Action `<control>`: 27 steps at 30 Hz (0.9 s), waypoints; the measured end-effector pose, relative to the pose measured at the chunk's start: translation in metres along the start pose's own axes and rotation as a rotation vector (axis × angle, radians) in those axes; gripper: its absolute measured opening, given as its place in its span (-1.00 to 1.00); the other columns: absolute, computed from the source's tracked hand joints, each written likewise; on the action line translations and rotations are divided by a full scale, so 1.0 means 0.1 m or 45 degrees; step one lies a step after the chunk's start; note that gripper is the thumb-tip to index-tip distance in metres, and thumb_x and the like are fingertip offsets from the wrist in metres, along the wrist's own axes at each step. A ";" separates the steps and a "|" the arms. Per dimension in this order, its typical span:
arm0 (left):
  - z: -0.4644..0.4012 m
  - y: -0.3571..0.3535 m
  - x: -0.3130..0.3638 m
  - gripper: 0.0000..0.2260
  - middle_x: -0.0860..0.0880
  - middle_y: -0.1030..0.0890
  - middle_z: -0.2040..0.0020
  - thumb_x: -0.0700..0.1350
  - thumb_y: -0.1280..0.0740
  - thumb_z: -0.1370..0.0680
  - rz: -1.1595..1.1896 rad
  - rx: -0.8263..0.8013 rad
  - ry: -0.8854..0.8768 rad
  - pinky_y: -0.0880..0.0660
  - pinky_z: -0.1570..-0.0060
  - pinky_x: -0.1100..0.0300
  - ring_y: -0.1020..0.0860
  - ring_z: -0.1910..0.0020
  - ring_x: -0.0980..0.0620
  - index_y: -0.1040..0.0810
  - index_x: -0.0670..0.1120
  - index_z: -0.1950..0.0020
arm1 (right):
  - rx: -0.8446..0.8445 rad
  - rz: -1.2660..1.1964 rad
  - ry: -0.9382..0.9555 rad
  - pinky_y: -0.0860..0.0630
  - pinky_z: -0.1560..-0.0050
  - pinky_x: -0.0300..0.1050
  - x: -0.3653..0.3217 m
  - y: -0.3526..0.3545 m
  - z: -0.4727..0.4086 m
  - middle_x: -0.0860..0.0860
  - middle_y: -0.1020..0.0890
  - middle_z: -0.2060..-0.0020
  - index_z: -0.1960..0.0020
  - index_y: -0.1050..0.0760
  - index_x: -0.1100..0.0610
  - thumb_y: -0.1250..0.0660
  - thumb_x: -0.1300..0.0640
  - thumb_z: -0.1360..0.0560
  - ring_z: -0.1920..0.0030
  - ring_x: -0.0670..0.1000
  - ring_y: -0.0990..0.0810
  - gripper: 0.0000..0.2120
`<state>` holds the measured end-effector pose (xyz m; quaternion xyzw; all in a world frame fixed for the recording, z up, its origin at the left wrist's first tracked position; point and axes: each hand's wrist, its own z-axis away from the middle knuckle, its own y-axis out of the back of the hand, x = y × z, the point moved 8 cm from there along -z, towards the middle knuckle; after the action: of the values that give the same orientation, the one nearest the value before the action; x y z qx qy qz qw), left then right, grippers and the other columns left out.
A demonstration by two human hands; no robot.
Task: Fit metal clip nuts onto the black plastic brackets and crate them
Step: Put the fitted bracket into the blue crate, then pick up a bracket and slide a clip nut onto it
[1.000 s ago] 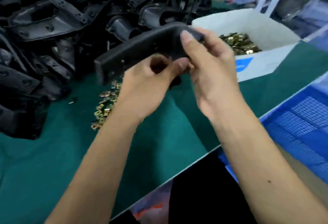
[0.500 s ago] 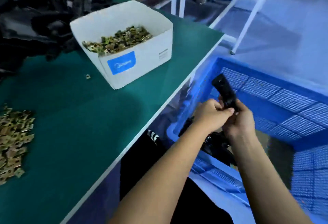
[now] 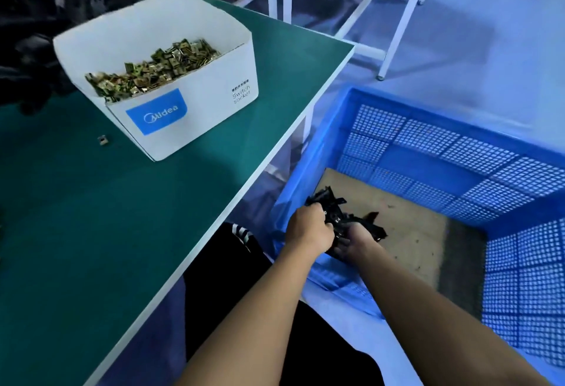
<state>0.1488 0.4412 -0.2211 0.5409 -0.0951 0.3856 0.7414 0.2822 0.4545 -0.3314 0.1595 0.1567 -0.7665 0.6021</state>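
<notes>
1. Head view, the hands: the left hand (image 3: 308, 228) and the right hand (image 3: 356, 240) meet inside the blue crate (image 3: 428, 128), at about 5 o'clock from the frame's middle; the left grip is curled round a black plastic bracket (image 3: 337, 216); the right grip cups the same black bracket from below, fingers bent round its lower edge
2. Head view, the crate: it stands on the floor just beside the desk's right edge; a brown cardboard sheet (image 3: 406, 226) lines its bottom; the bracket in the hands lies among a few more black brackets (image 3: 374, 228) in the crate's near-left corner; whether it already rests on them I cannot tell
3. Head view, the desk (image 3: 91, 232): green-topped, filling the left side; a white cardboard box (image 3: 195, 116) at 10 o'clock holds a heap of brass-coloured clip nuts (image 3: 153, 69); one loose clip nut (image 3: 103, 140) lies on the desk at 9 o'clock of the box, near it but apart; a dark pile of brackets (image 3: 33, 33) sits at 11 o'clock, touching the box's far-left side
</notes>
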 end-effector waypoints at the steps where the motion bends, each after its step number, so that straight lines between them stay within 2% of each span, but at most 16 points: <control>1: -0.01 0.03 0.03 -0.84 -0.14 -0.65 -0.15 -0.09 -0.37 -0.61 0.007 0.012 -0.014 -0.56 -0.19 -0.03 -0.60 -0.18 -0.20 -0.60 -0.15 -0.11 | 0.028 0.004 0.011 -0.61 -0.11 0.08 -0.05 -0.01 0.03 0.24 -0.57 0.08 -0.09 -0.47 0.24 -0.16 0.29 -0.65 0.09 0.18 -0.57 -0.88; 2: -0.02 0.05 0.06 -0.86 -0.12 -0.65 -0.13 -0.09 -0.37 -0.61 0.019 0.024 -0.020 -0.58 -0.16 -0.04 -0.60 -0.16 -0.19 -0.60 -0.14 -0.10 | 0.041 0.015 0.043 -0.60 0.12 0.01 -0.11 -0.05 0.09 0.22 -0.52 0.12 0.02 -0.42 0.23 -0.15 0.32 -0.64 0.19 0.15 -0.54 -0.90; 3: -0.03 0.09 0.09 -0.88 -0.10 -0.65 -0.11 -0.09 -0.37 -0.61 0.036 0.038 -0.025 -0.59 -0.13 -0.02 -0.61 -0.13 -0.17 -0.60 -0.12 -0.09 | 0.045 0.022 0.084 -0.51 0.36 -0.06 -0.20 -0.09 0.16 0.19 -0.47 0.26 0.12 -0.36 0.19 -0.15 0.34 -0.62 0.35 0.11 -0.47 -0.84; 4: -0.03 0.13 0.14 -0.90 -0.07 -0.66 -0.09 -0.09 -0.38 -0.61 0.066 0.061 -0.040 -0.59 -0.10 0.00 -0.61 -0.11 -0.15 -0.60 -0.09 -0.07 | 0.056 0.039 0.137 -0.38 0.49 -0.15 -0.30 -0.13 0.24 0.14 -0.40 0.38 0.18 -0.32 0.17 -0.16 0.36 -0.60 0.47 0.06 -0.38 -0.80; 5: -0.03 0.19 0.19 -0.93 -0.05 -0.66 -0.07 -0.10 -0.38 -0.60 0.111 0.094 -0.064 -0.59 -0.08 0.02 -0.62 -0.09 -0.12 -0.60 -0.07 -0.05 | 0.071 0.061 0.209 -0.32 0.52 -0.20 -0.42 -0.19 0.35 0.10 -0.36 0.42 0.17 -0.34 0.19 -0.17 0.37 -0.59 0.52 0.05 -0.34 -0.82; 7: 0.02 0.39 0.34 -0.95 0.00 -0.69 -0.01 -0.16 -0.37 -0.57 0.253 0.176 -0.127 -0.59 -0.05 0.05 -0.63 -0.05 -0.07 -0.60 -0.03 0.01 | 0.091 0.155 0.422 -0.36 0.52 -0.24 -0.72 -0.31 0.67 0.11 -0.43 0.37 0.08 -0.43 0.25 -0.22 0.37 -0.59 0.49 0.00 -0.45 -0.91; 8: 0.06 0.52 0.42 -0.91 0.02 -0.69 0.01 -0.19 -0.35 -0.55 0.329 0.233 -0.168 -0.59 -0.04 0.06 -0.64 -0.02 -0.04 -0.60 -0.02 0.02 | 0.105 0.189 0.542 -0.37 0.55 -0.27 -0.88 -0.38 0.86 0.11 -0.48 0.35 0.10 -0.47 0.26 -0.25 0.37 -0.58 0.47 -0.02 -0.49 -0.90; 11: 0.28 1.06 0.67 -0.80 0.05 -0.70 0.08 -0.30 -0.30 -0.50 0.532 0.443 -0.346 -0.58 -0.03 0.11 -0.65 0.03 0.02 -0.59 -0.01 0.06 | 0.071 0.301 0.874 -0.36 0.45 -0.28 -1.24 -0.63 1.55 0.05 -0.49 0.42 0.34 -0.44 0.18 -0.22 0.37 -0.54 0.36 0.02 -0.44 -0.71; 14: 0.56 1.66 0.86 -0.75 0.09 -0.69 0.15 -0.36 -0.29 -0.43 0.688 0.597 -0.561 -0.61 0.00 0.10 -0.66 0.11 0.05 -0.57 -0.01 0.11 | -0.095 0.084 1.099 -0.35 0.47 -0.31 -1.40 -0.88 2.28 -0.08 -0.46 0.58 0.34 -0.39 0.19 -0.15 0.46 -0.51 0.51 -0.08 -0.42 -0.69; 15: 0.69 1.87 0.90 -0.75 0.10 -0.68 0.18 -0.37 -0.30 -0.42 0.708 0.650 -0.628 -0.61 0.05 0.13 -0.66 0.16 0.07 -0.57 -0.01 0.13 | -0.133 0.020 1.192 -0.36 0.46 -0.33 -1.43 -0.94 2.52 -0.09 -0.48 0.57 0.31 -0.40 0.21 -0.15 0.47 -0.50 0.52 -0.10 -0.43 -0.72; 16: 0.82 2.08 0.89 -0.75 0.12 -0.66 0.20 -0.37 -0.31 -0.42 0.723 0.705 -0.689 -0.59 0.11 0.19 -0.64 0.22 0.12 -0.55 0.00 0.15 | -0.168 -0.021 1.279 -0.42 0.38 -0.31 -1.44 -1.03 2.76 -0.06 -0.52 0.51 0.26 -0.44 0.23 -0.16 0.46 -0.50 0.46 -0.09 -0.48 -0.76; 18: 1.09 2.45 0.83 -0.75 0.13 -0.63 0.25 -0.38 -0.33 -0.42 0.776 0.797 -0.801 -0.51 0.24 0.29 -0.59 0.32 0.19 -0.53 -0.01 0.17 | -0.195 -0.054 1.448 -0.57 0.17 -0.08 -1.43 -1.18 3.17 0.04 -0.61 0.33 0.20 -0.53 0.17 -0.20 0.38 -0.49 0.27 0.01 -0.58 -0.80; 20: 1.38 2.80 0.60 -0.80 0.09 -0.61 0.26 -0.41 -0.32 -0.40 0.832 0.923 -0.861 -0.52 0.25 0.26 -0.59 0.30 0.11 -0.54 -0.11 0.17 | -0.200 0.070 1.658 -0.61 -0.01 0.10 -1.32 -1.44 3.53 0.06 -0.65 0.23 0.20 -0.56 0.09 -0.24 0.29 -0.45 0.17 0.04 -0.61 -0.83; 23: 1.77 3.21 0.02 -0.85 0.00 -0.60 0.27 -0.42 -0.28 -0.38 0.863 1.156 -0.799 -0.46 0.29 0.20 -0.54 0.34 0.01 -0.54 -0.20 0.18 | -0.380 0.287 1.887 -0.57 0.02 0.04 -0.94 -2.03 3.99 0.03 -0.64 0.24 0.17 -0.57 0.11 -0.26 0.22 -0.45 0.18 0.00 -0.59 -0.88; 26: 2.23 3.52 -0.77 -0.85 0.04 -0.53 0.32 -0.41 -0.28 -0.37 0.786 1.463 -0.580 -0.30 0.34 0.34 -0.39 0.44 0.15 -0.51 -0.18 0.22 | -0.654 0.592 1.954 -0.56 0.06 0.04 -0.30 -2.75 4.29 0.01 -0.65 0.27 0.16 -0.59 0.15 -0.27 0.20 -0.49 0.19 0.04 -0.60 -0.87; 27: 2.38 3.59 -1.03 -0.85 0.06 -0.51 0.34 -0.41 -0.30 -0.37 0.743 1.561 -0.490 -0.30 0.33 0.34 -0.38 0.43 0.18 -0.50 -0.17 0.23 | -0.744 0.713 1.973 -0.55 0.05 -0.02 -0.07 -2.98 4.37 -0.04 -0.65 0.27 0.17 -0.60 0.12 -0.27 0.20 -0.51 0.18 -0.01 -0.60 -0.85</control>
<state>-0.0986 0.2266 0.0777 0.8721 -0.1313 0.4503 0.1395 -0.0304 0.3394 0.0795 0.5077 0.6671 -0.1953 0.5090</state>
